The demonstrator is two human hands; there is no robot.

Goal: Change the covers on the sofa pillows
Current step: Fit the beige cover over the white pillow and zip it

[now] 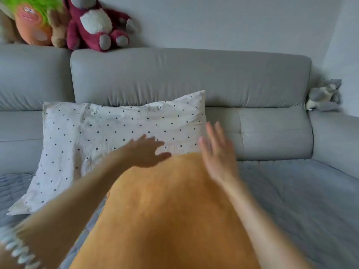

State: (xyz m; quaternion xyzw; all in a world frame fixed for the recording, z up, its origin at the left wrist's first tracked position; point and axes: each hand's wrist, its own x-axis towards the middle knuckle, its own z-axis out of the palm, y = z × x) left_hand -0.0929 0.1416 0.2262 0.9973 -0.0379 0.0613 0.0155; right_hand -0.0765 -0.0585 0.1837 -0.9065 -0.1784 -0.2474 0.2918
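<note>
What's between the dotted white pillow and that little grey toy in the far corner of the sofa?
In the head view, only bare grey sofa back cushion lies between the dotted pillow and the grey toy; the right hand partly crosses near the pillow's edge.

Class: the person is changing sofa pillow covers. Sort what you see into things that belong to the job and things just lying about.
Belong to the job:
orange pillow
dotted white pillow
left hand
right hand

Just lying about:
red plush bear
orange plush toy
grey plush toy
</note>
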